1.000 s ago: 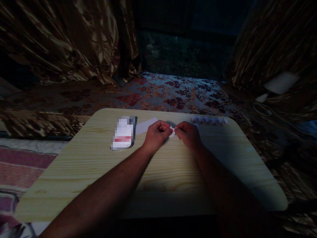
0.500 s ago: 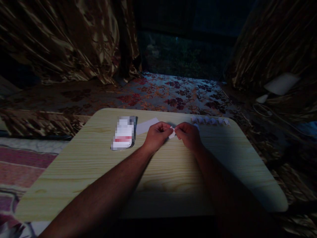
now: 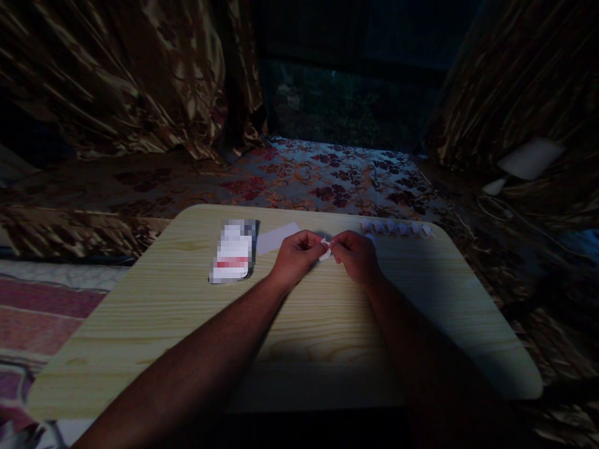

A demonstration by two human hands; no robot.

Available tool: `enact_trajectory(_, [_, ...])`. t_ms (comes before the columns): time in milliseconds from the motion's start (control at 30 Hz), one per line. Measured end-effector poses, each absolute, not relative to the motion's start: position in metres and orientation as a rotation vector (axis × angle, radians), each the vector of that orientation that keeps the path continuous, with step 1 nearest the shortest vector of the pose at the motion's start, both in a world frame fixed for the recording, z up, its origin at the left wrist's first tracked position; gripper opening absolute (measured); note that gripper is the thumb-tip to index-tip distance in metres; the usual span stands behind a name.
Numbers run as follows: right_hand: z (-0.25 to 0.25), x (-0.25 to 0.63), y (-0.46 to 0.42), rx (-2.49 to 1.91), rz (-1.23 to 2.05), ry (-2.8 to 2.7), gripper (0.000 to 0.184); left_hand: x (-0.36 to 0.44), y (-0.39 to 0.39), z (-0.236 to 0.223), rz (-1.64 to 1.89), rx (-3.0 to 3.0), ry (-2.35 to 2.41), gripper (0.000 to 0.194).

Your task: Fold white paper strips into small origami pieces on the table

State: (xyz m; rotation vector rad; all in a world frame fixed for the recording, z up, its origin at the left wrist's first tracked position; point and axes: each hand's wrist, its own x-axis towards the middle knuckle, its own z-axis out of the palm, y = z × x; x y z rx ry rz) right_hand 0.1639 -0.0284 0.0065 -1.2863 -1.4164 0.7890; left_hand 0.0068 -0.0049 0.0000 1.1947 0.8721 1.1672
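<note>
Between my two hands is a small folded piece of white paper (image 3: 324, 252), pinched at both sides above the table. My left hand (image 3: 298, 252) grips its left side between thumb and forefinger. From the right, my right hand (image 3: 354, 251) pinches the other side, and the fingertips of both hands almost meet. Much of the paper is hidden by the fingers. Just behind my left hand lies a flat white paper strip (image 3: 276, 238). A bit of another pale piece (image 3: 371, 237) shows behind my right hand.
Several small folded paper pieces (image 3: 397, 227) stand in a row along the far right edge of the light wooden table (image 3: 327, 324). A phone-like object (image 3: 233, 249) with a blurred-out face lies at the left. Beyond are a patterned cloth ledge (image 3: 327, 174) and a white lamp (image 3: 531, 159).
My hands have shifted only very slightly, staying closed on the paper at the same spot. Everything else on the table is where it was.
</note>
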Motion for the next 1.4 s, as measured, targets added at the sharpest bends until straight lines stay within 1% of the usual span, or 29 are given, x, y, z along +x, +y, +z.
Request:
enact_trajectory(233, [0.0055,0.1644,-0.0285,-1.283,0.797,-1.419,0.017,0.0063,-0.0049,-0.0010,1.160,1.213,0.919,0.024])
enact_trajectory(433, [0.0077,0.1650,-0.0281,-1.220,0.971,-1.275,0.014,0.0055,-0.0032,-0.0027,1.162,1.192,0.927,0.021])
enact_trajectory(500, [0.0085,0.1647,-0.0277,-1.218,0.985,-1.248,0.013,0.0052,-0.0030,-0.0026,1.164,1.193,0.929,0.021])
enact_trajectory(967, [0.0050,0.1649,-0.0284,-1.302,0.843,-1.390,0.014,0.0072,-0.0057,0.0002,1.163,1.175,0.910,0.021])
enact_trajectory(1400, [0.0012,0.1647,-0.0275,-1.306,0.733,-1.454,0.008,0.0075,-0.0070,0.0022,1.148,1.210,0.924,0.019])
